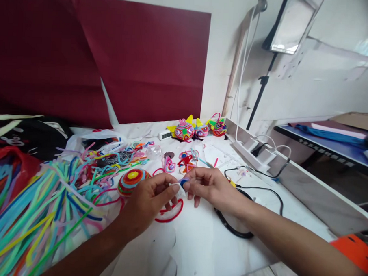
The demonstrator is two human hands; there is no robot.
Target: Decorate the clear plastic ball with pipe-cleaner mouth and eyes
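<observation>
Notably, left hand (149,198) and right hand (210,186) both pinched a small blue pipe-cleaner piece (183,182) between thumb and fingertips, apparently steadying it from both sides.

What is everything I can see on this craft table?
fuzzy pipe-cleaner stems: big heap, many colours, far left
striped pipe-cleaner-wrapped ball: one, red, yellow, green, left of centre
decorated pipe-cleaner balls: three, pink and yellow, at the back
curved pipe-cleaner strip: one, red, front centre
thin cable: one, black, right of centre
small pipe-cleaner coil: one, blue and white, pinched mid-table
left hand: one, bare, pinching the coil
right hand: one, bare, pinching the coil
</observation>
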